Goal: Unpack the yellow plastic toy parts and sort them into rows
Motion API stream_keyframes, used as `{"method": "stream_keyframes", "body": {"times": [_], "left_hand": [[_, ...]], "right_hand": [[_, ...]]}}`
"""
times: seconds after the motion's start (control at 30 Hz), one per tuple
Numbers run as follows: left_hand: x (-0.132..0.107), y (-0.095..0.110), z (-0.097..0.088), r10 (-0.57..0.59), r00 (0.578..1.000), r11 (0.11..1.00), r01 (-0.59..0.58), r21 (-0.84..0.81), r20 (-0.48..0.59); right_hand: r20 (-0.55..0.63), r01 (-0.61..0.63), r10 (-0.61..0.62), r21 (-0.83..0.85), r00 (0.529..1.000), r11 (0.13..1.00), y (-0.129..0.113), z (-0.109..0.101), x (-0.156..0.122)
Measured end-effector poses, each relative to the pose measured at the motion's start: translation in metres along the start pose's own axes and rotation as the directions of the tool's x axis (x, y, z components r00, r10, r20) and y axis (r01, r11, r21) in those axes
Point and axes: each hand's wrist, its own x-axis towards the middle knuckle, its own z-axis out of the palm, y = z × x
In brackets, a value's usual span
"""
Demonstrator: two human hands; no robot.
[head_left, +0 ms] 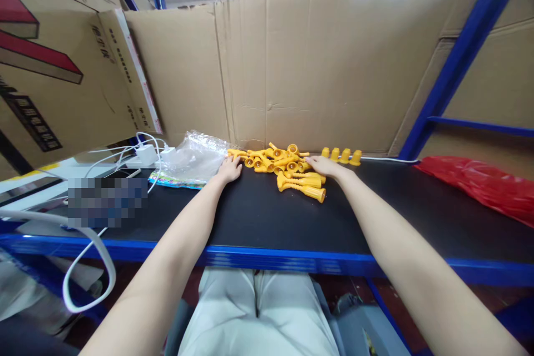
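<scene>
A pile of yellow plastic pieces with flared, hollow ends [275,162] lies on the black shelf top [258,217], near the cardboard at the back. At the pile's left end rests my left hand [231,169], its fingers stretched out and touching the outermost pieces. My right hand [322,165] reaches to the right end, fingers extended against the pieces there; nothing shows gripped in it. Two longer yellow pieces [302,187] lie in front of the pile, pointing right. Several yellow cups [345,156] stand in a row behind and right of my right hand.
Clear plastic bags [196,153] lie left of my left hand. Further left are white chargers and cables [145,154] and a blurred-out object [107,202]. A red plastic bag [479,186] sits at the right. Cardboard [317,72] walls the back; a blue rail [283,258] edges the front.
</scene>
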Motion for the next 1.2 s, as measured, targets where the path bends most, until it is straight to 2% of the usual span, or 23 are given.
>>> {"method": "stream_keyframes", "body": {"times": [0.17,0.33,0.4,0.53,0.63,0.7,0.77,0.87,0.93,1.0,1.1,1.2], "left_hand": [[-0.003,0.004,-0.002,-0.042,0.999,0.998,0.042,0.036,0.014],[-0.005,0.007,-0.005,-0.051,0.999,0.999,0.051,0.010,-0.009],[-0.006,0.008,-0.006,-0.032,0.999,0.999,0.033,0.009,-0.033],[-0.008,0.012,-0.010,0.015,0.987,1.000,-0.017,-0.008,-0.158],[-0.011,0.019,-0.020,0.034,0.936,0.996,-0.062,-0.068,-0.351],[-0.015,0.026,-0.029,0.109,0.870,0.983,-0.165,-0.076,-0.481],[-0.021,0.037,-0.039,0.229,0.794,0.950,-0.308,-0.048,-0.563],[-0.034,0.057,-0.049,0.420,0.722,0.874,-0.484,0.031,-0.550],[-0.043,0.070,-0.052,0.519,0.718,0.834,-0.543,0.093,-0.464],[-0.049,0.080,-0.051,0.556,0.740,0.825,-0.548,0.139,-0.378],[-0.053,0.089,-0.049,0.519,0.786,0.855,-0.485,0.184,-0.336],[-0.056,0.092,-0.052,0.442,0.821,0.897,-0.395,0.199,-0.362]], "right_hand": [[0.054,-0.124,0.124,0.006,0.991,0.992,-0.001,-0.002,0.000],[0.080,-0.255,0.251,0.052,0.965,0.966,-0.001,-0.016,0.001],[0.026,-0.295,0.294,0.110,0.956,0.949,-0.004,-0.024,-0.001],[-0.210,-0.296,0.324,0.153,0.923,0.943,-0.016,-0.040,-0.011],[-0.364,-0.197,0.223,0.109,0.904,0.974,-0.029,-0.045,-0.018],[-0.419,-0.104,0.103,0.022,0.902,0.994,-0.038,-0.044,-0.021],[-0.409,-0.009,-0.024,-0.079,0.912,0.997,-0.048,-0.040,-0.024],[-0.318,0.189,-0.251,-0.215,0.914,0.958,-0.064,-0.031,-0.029],[-0.265,0.336,-0.410,-0.284,0.873,0.898,-0.075,-0.027,-0.034],[-0.241,0.453,-0.531,-0.312,0.812,0.835,-0.085,-0.023,-0.038],[-0.237,0.556,-0.629,-0.309,0.741,0.772,-0.097,-0.021,-0.043],[-0.227,0.569,-0.636,-0.299,0.737,0.766,-0.103,-0.019,-0.045]]}}
